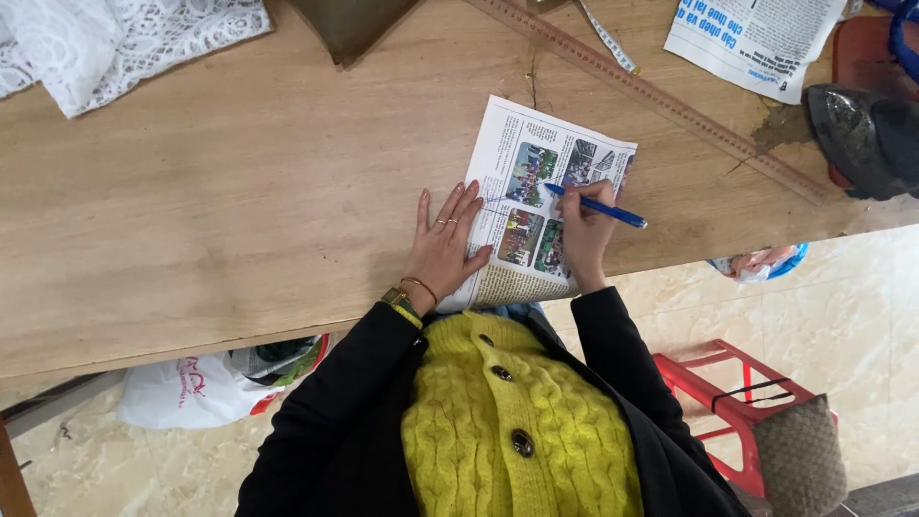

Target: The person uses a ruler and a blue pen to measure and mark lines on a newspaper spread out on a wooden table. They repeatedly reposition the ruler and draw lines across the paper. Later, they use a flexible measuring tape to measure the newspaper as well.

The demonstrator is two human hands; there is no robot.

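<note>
A sheet of newspaper (522,163) with colour photos lies on the wooden table (239,211) near its front edge. My left hand (442,244) rests flat on the sheet's left edge, fingers spread, with rings and a bracelet on it. My right hand (584,235) grips a blue pen (598,206), its tip touching the paper near the photos. A thin drawn line runs across the sheet between my two hands.
A long wooden ruler (661,96) lies diagonally behind the sheet. White lace fabric (115,38) sits far left, another newspaper piece (756,38) far right, beside a dark iron (862,134). A red stool (737,393) and a white plastic bag (201,388) are on the floor.
</note>
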